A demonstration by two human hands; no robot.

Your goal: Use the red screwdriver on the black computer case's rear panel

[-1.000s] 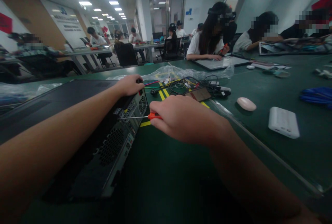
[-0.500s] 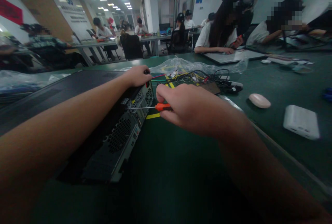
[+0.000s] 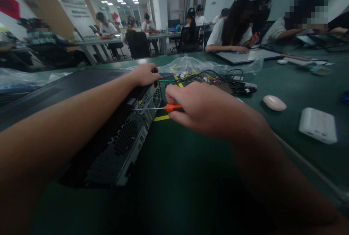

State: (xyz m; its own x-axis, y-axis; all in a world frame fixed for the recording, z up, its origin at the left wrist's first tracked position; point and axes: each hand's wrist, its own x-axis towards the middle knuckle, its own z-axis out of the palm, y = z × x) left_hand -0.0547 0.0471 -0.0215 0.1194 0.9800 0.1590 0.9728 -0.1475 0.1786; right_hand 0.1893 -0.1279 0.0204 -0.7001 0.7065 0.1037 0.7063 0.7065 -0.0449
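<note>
A black computer case (image 3: 81, 86) lies on its side on the green table, its rear panel (image 3: 128, 137) with vents and ports facing right. My left hand (image 3: 146, 75) is closed over the far rear corner of the case, its fingertips partly hidden. Wrapped in my right hand (image 3: 196, 108) is a screwdriver (image 3: 174, 108) with an orange and black handle. Its thin shaft points left, and the tip meets the rear panel near the upper edge, though I cannot make out the exact contact.
Behind my right hand lie tangled cables (image 3: 218, 78) and clear plastic wrap (image 3: 188, 62). A pale rounded object (image 3: 274, 102) and a white box-shaped device (image 3: 318, 125) sit to the right. Across the table, a person (image 3: 231, 31) works over a flat panel (image 3: 253, 56).
The view has shifted slightly. Both hands stay in about the same place on the case, with the screwdriver still at the rear panel.
</note>
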